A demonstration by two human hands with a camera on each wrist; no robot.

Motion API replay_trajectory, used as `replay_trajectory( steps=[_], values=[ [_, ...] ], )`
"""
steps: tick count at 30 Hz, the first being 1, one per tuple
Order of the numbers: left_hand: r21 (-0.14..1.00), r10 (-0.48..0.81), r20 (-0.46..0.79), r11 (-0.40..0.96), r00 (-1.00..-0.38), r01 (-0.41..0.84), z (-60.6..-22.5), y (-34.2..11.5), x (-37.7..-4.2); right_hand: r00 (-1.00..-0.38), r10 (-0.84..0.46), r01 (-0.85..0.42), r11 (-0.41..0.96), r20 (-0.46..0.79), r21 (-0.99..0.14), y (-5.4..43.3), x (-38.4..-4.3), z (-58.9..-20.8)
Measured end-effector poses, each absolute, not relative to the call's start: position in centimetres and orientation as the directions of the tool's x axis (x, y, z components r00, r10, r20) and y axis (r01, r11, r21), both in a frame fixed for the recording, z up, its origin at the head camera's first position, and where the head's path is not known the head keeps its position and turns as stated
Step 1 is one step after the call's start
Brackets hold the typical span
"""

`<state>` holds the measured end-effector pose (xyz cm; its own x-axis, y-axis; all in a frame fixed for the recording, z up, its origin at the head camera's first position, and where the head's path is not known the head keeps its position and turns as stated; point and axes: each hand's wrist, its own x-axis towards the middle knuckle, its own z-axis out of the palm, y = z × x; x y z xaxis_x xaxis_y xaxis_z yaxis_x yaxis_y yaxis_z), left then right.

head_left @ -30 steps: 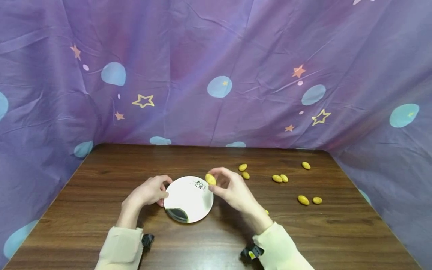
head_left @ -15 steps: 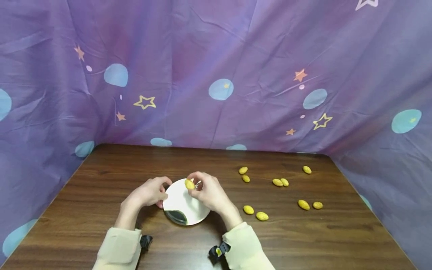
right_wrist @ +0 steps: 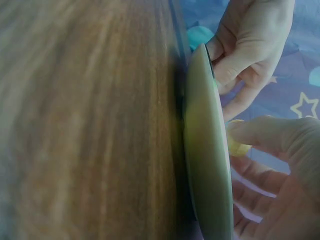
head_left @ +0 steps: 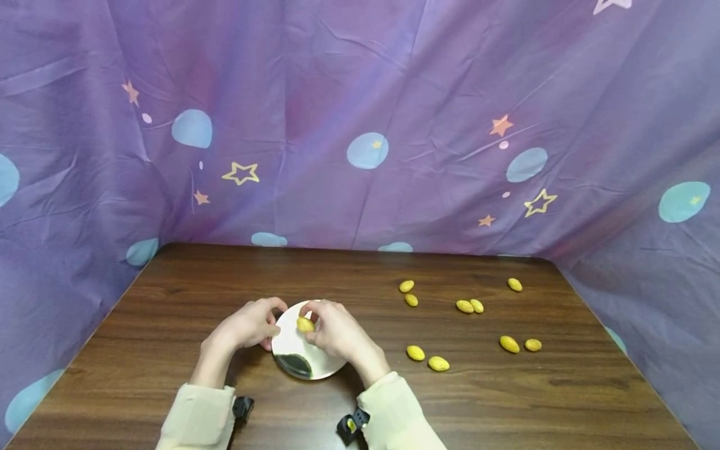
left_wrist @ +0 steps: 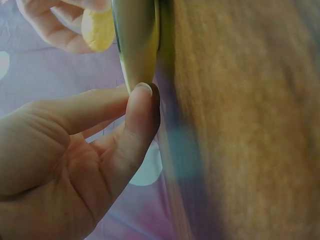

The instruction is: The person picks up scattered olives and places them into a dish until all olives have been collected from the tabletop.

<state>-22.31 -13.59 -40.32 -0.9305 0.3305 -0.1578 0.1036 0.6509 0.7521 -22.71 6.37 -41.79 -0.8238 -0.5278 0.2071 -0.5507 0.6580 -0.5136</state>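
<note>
Pinching a yellow oval (head_left: 305,325) just above or against the round white plate (head_left: 287,342), your right hand (head_left: 339,332) has its fingers closed to the oval's width. Your left hand (head_left: 243,326) grips the plate's smooth rim between thumb and fingers. You seem to be setting the oval down; next likely calls for a gentle release. Nine loose ovals (head_left: 439,364) lie rightward on the dark wood-grained bench (head_left: 506,406).

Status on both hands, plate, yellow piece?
Left hand: grip on plate. Right hand: yellow piece pinched over plate, contact unclear. Nine more pieces lie right, none blocking.
</note>
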Motion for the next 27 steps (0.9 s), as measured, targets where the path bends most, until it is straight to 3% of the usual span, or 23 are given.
replay_trajectory(
  steps=[12, 27],
  values=[
    [0.753, 0.316, -0.164, 0.652, -0.935, 0.088, -40.44, -13.59, -22.35, -0.860, -0.494, -0.491, 0.732, 0.128, -0.472, 6.38, -22.52, -42.08],
    [0.748, 0.323, -0.158, 0.656, -0.933, 0.100, -40.58, -13.66, -22.47, -0.842, -0.530, -0.520, 0.750, 0.100, -0.410, 5.98, -22.36, -42.06]
  ],
)
